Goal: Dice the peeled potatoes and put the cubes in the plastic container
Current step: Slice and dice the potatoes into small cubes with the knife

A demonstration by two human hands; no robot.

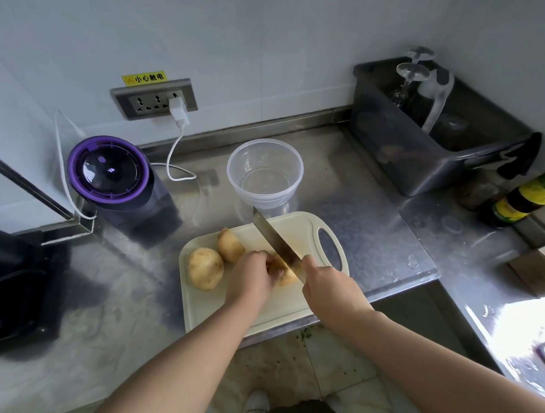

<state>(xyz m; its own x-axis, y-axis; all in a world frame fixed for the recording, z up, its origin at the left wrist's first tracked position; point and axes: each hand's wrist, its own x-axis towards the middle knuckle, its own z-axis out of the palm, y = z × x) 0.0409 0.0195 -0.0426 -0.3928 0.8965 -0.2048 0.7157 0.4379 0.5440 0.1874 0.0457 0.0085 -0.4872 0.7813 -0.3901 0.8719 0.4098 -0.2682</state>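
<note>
a: while the left hand (pixel 252 275) sits curled over the potato (pixel 285 276) that's being cut, pinning it to the cutting board (pixel 261 311), the right hand (pixel 327 285) is wrapped round the handle of the knife (pixel 273 237), blade angled down into that potato. where's the rest?
b: two whole potatoes (pixel 205 272) lie on the board's left part, side by side, touching or nearly, can't tell. the plastic container (pixel 264 172) stands just beyond the board's far edge w/ nothing in it, no cubes yet.
a: so early days imo. risks?
b: main one: the left fingertips are right beside the blade but hidden under the knuckles, so can't tell if they're tucked. a round potato w/ no flat side down could roll under the cut & the blade would skid toward them.
a: and the board?
b: its near edge sits right at the front edge of the counter (pixel 357 209); can't tell if it overhangs. a hard chop there could tip or slide it on the smooth steel.
a: anything else?
b: the knife tip points at the container. a long fwd stroke could knock it, b/c it looks light & it's empty.
</note>
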